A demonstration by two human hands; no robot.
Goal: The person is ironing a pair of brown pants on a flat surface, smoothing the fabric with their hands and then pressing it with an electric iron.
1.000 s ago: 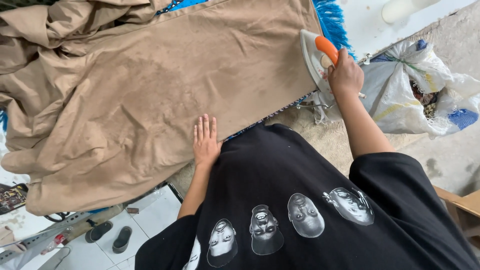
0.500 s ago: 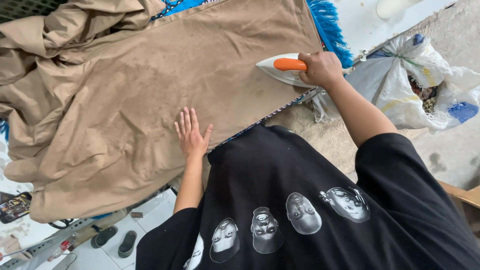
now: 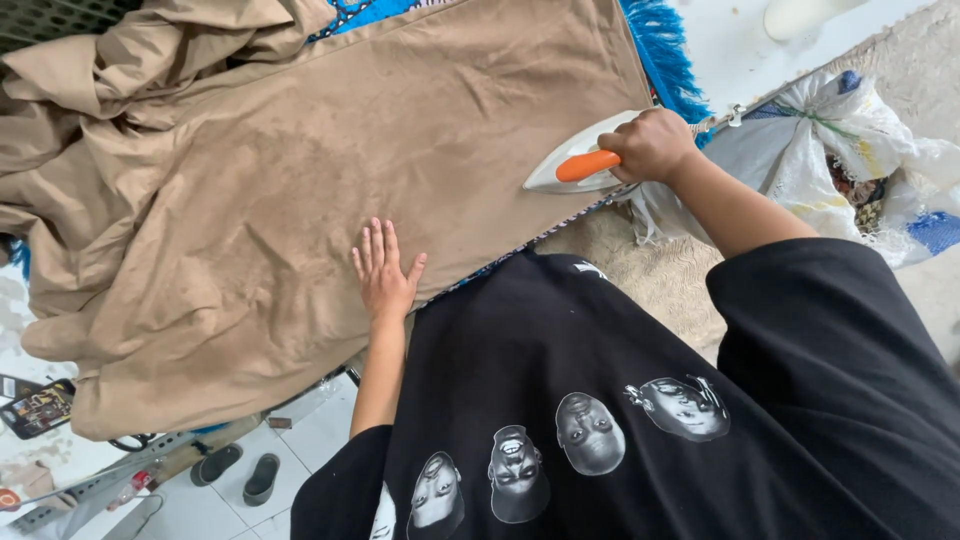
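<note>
At the right edge of the bench, iron brought down off its heel and onto the cloth.

Lying flat now on the tan fabric [image 3: 330, 190], sole down, nose pointing toward 9 o'clock: the white iron [image 3: 575, 165], a second ago tipped upright at the blue-fringed edge. Right hand [image 3: 652, 145], grip clamped round the orange handle [image 3: 588, 165]. Left hand [image 3: 385, 272], fingers apart and flat, pressing the cloth at 6 o'clock, shifted slightly leftward. Judged: pressing stroke just begun, wrinkled heap [image 3: 110, 90] at 10 o'clock still undone.

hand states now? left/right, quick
Left hand: open, flat on the tan cloth, holding nothing.
Right hand: closed around the iron by its orange handle, on the cloth's edge.
</note>
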